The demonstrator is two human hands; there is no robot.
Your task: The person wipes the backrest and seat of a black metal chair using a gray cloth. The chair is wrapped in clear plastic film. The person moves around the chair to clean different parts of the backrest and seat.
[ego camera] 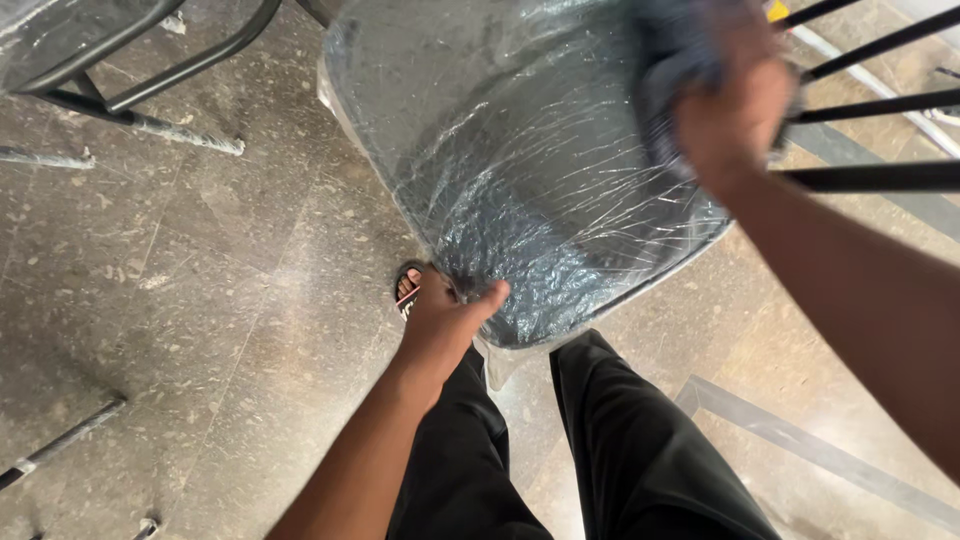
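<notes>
A plastic-wrapped chair seat (520, 160) fills the centre. The left hand (445, 320) grips its near edge; the right hand (735, 110), blurred, presses a bunched cloth (675, 60) on its far right corner.

Even, moderately bright indoor light. White glare streaks on plastic wrap (520, 150) of chair seat. Right hand (735, 100) and cloth (670, 60) motion-blurred. Floor (200, 300) sharp, faint sheen, soft shadows.
</notes>
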